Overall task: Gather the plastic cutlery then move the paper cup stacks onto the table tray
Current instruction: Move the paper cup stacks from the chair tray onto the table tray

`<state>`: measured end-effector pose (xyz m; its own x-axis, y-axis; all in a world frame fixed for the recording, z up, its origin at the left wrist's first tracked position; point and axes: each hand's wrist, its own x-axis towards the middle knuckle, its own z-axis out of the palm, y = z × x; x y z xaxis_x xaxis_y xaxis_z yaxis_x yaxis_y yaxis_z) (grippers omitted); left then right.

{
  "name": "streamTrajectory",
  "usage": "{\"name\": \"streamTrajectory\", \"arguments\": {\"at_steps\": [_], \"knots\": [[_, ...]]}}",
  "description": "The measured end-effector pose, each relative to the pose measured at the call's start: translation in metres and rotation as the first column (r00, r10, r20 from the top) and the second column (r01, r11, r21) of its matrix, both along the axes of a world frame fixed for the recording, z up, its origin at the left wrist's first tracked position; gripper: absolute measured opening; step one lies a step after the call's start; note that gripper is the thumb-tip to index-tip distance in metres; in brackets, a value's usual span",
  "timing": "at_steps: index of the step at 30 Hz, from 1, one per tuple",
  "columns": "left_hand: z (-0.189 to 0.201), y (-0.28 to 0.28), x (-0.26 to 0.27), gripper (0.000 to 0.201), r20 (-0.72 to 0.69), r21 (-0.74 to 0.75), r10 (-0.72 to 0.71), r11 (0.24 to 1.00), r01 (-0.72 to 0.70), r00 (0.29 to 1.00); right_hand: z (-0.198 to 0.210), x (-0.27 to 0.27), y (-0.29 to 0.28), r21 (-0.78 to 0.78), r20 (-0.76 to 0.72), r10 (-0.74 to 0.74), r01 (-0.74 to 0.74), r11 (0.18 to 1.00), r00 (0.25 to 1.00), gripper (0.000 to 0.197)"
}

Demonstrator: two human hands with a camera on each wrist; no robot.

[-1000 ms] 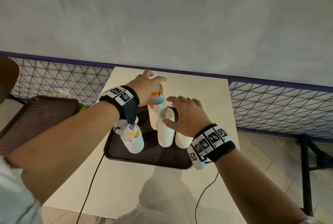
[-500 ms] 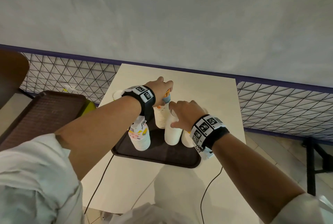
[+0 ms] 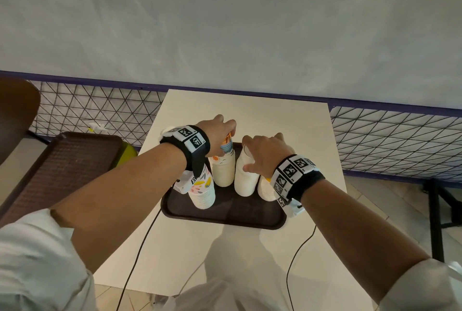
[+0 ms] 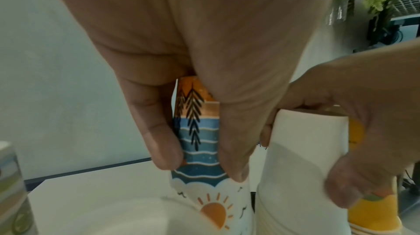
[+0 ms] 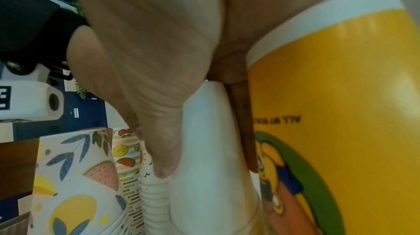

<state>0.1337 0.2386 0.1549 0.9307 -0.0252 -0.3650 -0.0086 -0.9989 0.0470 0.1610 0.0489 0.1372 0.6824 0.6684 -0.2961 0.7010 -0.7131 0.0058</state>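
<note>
Paper cup stacks, four of them, standing upside down on a dark brown tray [image 3: 225,218] in the middle of a white table [image 3: 250,115]. Left hand [image 3: 217,133] clamped over the top of the sunset-print stack [image 3: 223,168], thumb and fingers pinching its sides. Right hand [image 3: 265,155] wrapped around the plain white stack [image 3: 246,178] right next to it, thumb on one side, fingers on the other. Floral stack [image 3: 202,193] at the near left, yellow stack [image 3: 266,188] tucked under the right wrist. Second brown tray [image 3: 57,168] off to the left, well apart. No cutlery spotted anywhere.
</note>
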Motion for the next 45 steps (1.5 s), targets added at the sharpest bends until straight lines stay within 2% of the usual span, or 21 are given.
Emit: {"name": "streamTrajectory", "arguments": {"at_steps": [29,45], "knots": [[-0.001,0.005,-0.019,0.059,-0.007,-0.049,-0.022,0.999,0.022,1.0,0.012,-0.01,-0.003,0.077,-0.061,-0.067,0.072,0.994,0.996,0.056],[-0.002,0.003,-0.02,0.06,-0.02,0.009,-0.004,1.0,0.004,1.0,0.012,-0.012,-0.002,0.076,-0.067,-0.082,0.087,0.993,0.994,0.057]]}}
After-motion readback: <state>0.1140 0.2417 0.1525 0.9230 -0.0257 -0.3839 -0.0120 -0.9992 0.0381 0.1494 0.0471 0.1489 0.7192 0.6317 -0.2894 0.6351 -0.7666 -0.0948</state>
